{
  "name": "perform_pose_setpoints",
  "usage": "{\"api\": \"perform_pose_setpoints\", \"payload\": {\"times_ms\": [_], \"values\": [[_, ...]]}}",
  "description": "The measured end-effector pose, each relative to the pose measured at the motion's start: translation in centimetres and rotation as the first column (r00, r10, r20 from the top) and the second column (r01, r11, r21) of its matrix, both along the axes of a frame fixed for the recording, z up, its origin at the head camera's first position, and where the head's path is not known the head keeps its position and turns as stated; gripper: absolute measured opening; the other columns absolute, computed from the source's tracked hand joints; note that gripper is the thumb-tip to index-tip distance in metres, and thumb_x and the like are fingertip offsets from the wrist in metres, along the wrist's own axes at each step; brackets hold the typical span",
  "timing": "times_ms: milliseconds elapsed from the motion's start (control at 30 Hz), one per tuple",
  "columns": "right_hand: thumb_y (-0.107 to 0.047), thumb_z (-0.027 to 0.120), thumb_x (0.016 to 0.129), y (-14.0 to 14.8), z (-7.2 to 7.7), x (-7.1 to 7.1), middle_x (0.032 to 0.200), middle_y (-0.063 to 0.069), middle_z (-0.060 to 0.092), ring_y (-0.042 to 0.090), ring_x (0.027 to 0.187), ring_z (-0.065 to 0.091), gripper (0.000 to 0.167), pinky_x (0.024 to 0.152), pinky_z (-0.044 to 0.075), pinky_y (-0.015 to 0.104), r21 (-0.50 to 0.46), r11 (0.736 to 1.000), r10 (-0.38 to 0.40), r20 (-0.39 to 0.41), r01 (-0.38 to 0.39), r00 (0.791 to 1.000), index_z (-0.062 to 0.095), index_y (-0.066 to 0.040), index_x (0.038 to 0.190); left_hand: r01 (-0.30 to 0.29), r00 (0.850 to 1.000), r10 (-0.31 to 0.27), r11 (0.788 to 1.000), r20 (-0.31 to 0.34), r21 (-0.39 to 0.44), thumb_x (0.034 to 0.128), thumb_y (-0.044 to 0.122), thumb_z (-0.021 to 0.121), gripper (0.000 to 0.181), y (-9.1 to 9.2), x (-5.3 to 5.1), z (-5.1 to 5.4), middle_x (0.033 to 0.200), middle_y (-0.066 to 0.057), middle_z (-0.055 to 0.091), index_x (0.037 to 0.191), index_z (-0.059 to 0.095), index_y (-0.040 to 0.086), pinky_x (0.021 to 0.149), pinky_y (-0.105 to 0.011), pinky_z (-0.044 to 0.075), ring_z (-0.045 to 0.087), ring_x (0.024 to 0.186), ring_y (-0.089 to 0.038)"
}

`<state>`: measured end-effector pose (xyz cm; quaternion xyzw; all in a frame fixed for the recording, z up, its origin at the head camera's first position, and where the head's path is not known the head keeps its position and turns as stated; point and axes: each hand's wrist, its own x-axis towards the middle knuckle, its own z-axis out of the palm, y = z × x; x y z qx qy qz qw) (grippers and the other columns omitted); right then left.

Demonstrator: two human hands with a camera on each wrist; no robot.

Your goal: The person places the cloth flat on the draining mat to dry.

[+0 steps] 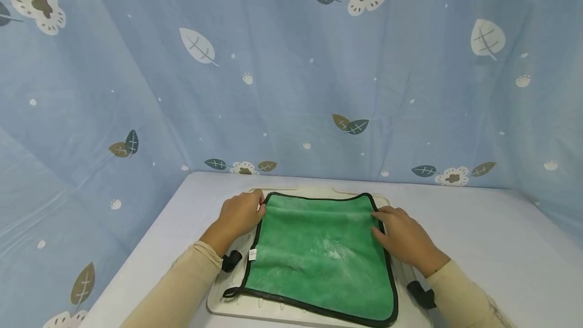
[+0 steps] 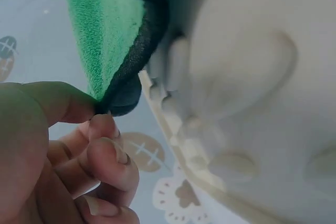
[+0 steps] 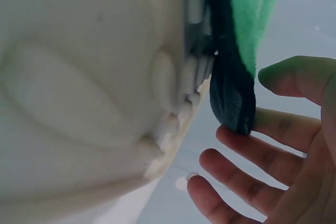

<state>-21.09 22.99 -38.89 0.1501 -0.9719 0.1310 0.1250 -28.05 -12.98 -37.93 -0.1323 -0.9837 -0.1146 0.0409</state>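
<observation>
A green towel (image 1: 319, 262) with black edging lies spread over a cream plastic washboard (image 1: 220, 303). A white tag and a black hanging loop are on its left edge. My left hand (image 1: 241, 212) pinches the towel's upper left edge between thumb and fingertips; the left wrist view shows the black edging (image 2: 149, 30) in that pinch. At the upper right edge is my right hand (image 1: 407, 237). In the right wrist view its fingers are spread, with the index finger behind the towel's edge (image 3: 231, 93) and the thumb slightly apart from it.
The washboard's raised bumps (image 2: 233, 166) show in both wrist views. A white tabletop (image 1: 483, 247) extends around it, and a blue curtain (image 1: 282, 80) with flowers and leaves hangs behind and to the left. Black wrist devices (image 1: 231, 261) sit by both sleeves.
</observation>
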Motion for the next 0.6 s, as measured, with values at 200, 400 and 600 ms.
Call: {"api": "perform_pose_setpoints", "payload": {"times_ms": [200,400,600], "values": [[-0.018,0.071,0.091,0.0,-0.3,-1.2,0.125,0.023,0.065,0.043,0.115,0.061,0.04,0.092,0.052,0.055,-0.005,1.0,0.007,0.051,-0.006,0.999,0.066,0.005,0.123,-0.005,0.997,0.005,1.0,0.077,-0.007,0.1004,0.03,0.059,0.015,-0.1,-1.3,-0.5,0.067,0.001,0.054,0.094,0.059,0.016,0.054,-0.034,0.038,0.05,0.058,-0.018],[-0.018,0.07,0.092,-0.1,-0.6,-2.1,0.129,0.026,0.062,0.046,0.118,0.059,0.044,0.096,0.049,0.057,-0.016,1.0,0.027,0.1,-0.026,0.995,0.062,0.005,0.129,-0.02,0.988,0.015,0.999,0.154,0.026,0.1034,0.042,0.052,0.03,0.2,-3.2,-1.1,0.07,-0.002,0.053,0.096,0.06,0.014,0.054,-0.033,0.037,0.048,0.058,-0.017],[-0.021,0.069,0.093,-0.2,-0.4,-2.1,0.135,0.029,0.057,0.049,0.12,0.057,0.049,0.097,0.048,0.059,0.008,1.0,0.021,0.123,-0.022,0.992,0.059,0.006,0.133,-0.024,0.991,0.015,0.998,0.136,0.064,0.1027,0.036,0.056,0.023,0.7,-3.8,-1.4,0.068,0.0,0.054,0.104,0.063,0.014,0.051,-0.031,0.036,0.045,0.055,-0.015]]}}
